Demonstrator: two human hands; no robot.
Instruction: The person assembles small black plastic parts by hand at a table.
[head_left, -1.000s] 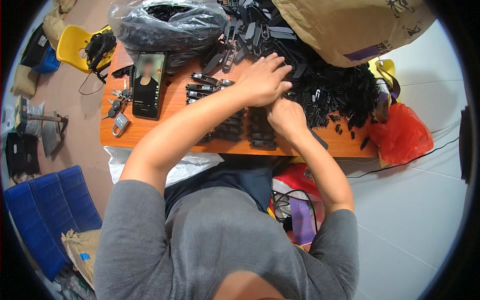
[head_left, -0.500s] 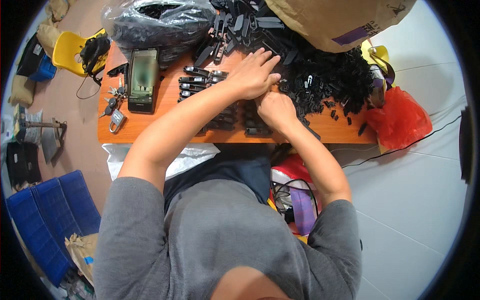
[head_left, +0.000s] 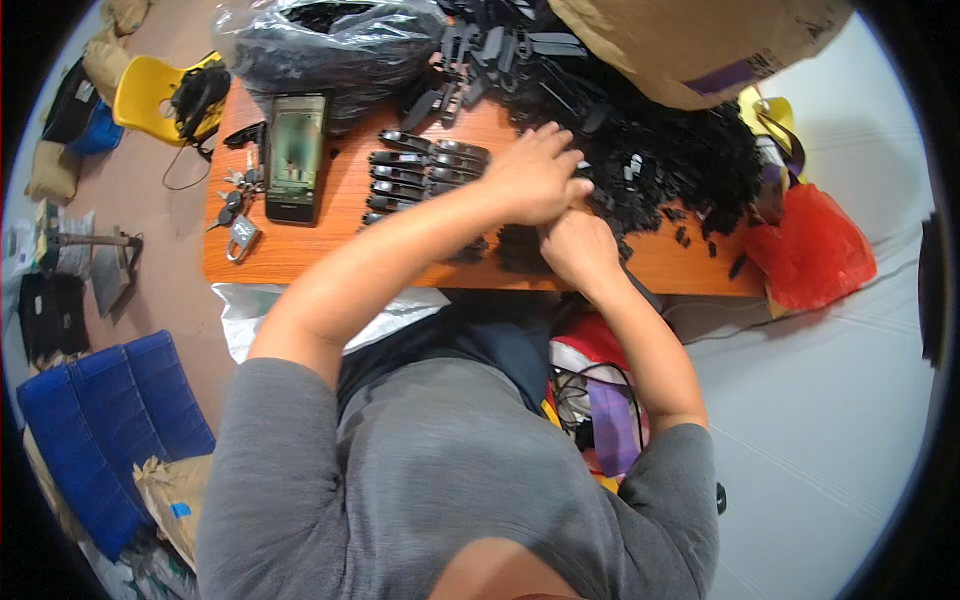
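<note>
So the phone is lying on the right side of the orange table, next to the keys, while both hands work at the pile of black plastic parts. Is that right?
Not quite. The head view shows the phone on the left side of the orange table, not the right. The rest holds: it lies next to the keys, and the left hand and right hand work at the pile of black plastic parts.

A phone [head_left: 296, 157] with a lit screen lies at the tabletop's [head_left: 300, 250] left. Behind it sits a black plastic bag [head_left: 320, 45]; a brown cardboard box [head_left: 690, 45] with a purple label [head_left: 735, 75] stands far right.
</note>
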